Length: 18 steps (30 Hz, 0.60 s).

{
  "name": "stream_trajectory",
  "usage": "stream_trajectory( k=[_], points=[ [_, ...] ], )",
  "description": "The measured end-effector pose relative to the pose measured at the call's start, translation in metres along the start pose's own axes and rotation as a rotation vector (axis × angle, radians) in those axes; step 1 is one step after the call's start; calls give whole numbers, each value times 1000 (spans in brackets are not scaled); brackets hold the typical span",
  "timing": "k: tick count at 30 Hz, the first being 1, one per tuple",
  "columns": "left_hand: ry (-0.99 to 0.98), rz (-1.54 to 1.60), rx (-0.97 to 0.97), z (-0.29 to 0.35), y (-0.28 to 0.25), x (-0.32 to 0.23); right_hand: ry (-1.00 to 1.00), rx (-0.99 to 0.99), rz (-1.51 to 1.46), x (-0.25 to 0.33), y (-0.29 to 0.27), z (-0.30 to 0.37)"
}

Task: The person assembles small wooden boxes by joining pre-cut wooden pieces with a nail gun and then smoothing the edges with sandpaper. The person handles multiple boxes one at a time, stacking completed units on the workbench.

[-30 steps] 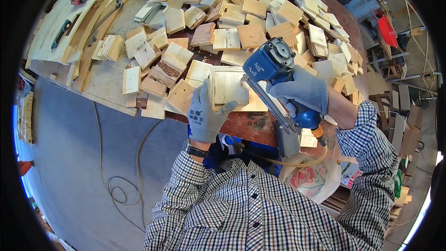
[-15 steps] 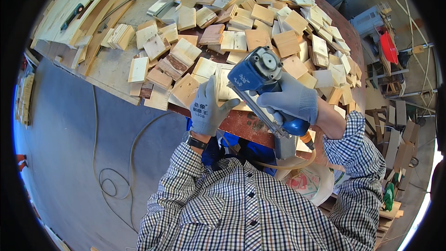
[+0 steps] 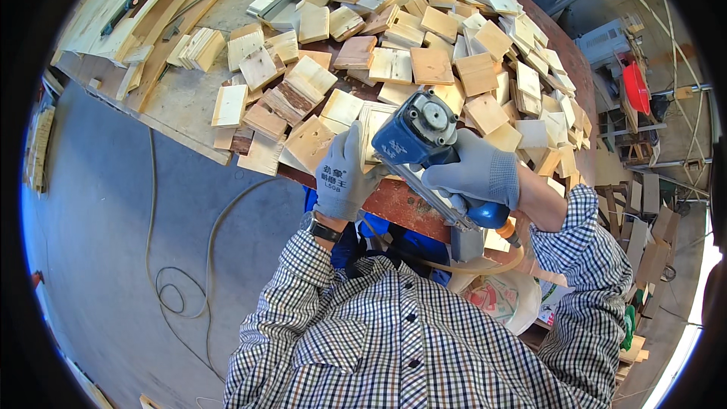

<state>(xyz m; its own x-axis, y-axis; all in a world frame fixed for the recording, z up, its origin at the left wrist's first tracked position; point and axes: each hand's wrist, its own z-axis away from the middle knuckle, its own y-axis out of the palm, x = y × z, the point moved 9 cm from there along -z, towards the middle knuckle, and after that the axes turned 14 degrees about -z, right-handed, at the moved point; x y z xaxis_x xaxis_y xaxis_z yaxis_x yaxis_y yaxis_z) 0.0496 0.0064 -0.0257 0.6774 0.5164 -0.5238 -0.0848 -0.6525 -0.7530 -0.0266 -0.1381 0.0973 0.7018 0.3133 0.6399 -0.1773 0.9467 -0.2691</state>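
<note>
My right hand (image 3: 473, 170), in a grey glove, is closed round the grip of a blue pneumatic nail gun (image 3: 413, 130). Its round head tilts up and left, while the long metal magazine slants down to the right. Beside the gun's nose, my gloved left hand (image 3: 341, 174) has its fingers along the left side of a small wooden block (image 3: 373, 123) and its thumb on the near side. The gun hides part of this block and its contact with the nose. An orange fitting (image 3: 509, 232) joins the gun to an air hose (image 3: 485, 266).
Loose wooden blocks (image 3: 432, 66) cover much of the red-brown tabletop (image 3: 413, 208). Long boards and hand tools (image 3: 121, 14) lie at the far left. A hose (image 3: 206, 257) coils on the grey floor. A white bucket (image 3: 522, 299) stands below the table's near edge.
The view has shifted slightly, so the table and blocks sit a little lower and farther right. My left thumb has drawn in behind the nail gun. The right hand keeps its grip.
</note>
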Motion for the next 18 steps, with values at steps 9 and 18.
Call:
stream_trajectory(
  k=[9,18],
  points=[
    [-41,14,40,-1,0,1,27,-12,-60,-11,3,0],
    [-22,0,18,-1,-4,0,-3,-41,-76,-10,8,-1]
  ],
)
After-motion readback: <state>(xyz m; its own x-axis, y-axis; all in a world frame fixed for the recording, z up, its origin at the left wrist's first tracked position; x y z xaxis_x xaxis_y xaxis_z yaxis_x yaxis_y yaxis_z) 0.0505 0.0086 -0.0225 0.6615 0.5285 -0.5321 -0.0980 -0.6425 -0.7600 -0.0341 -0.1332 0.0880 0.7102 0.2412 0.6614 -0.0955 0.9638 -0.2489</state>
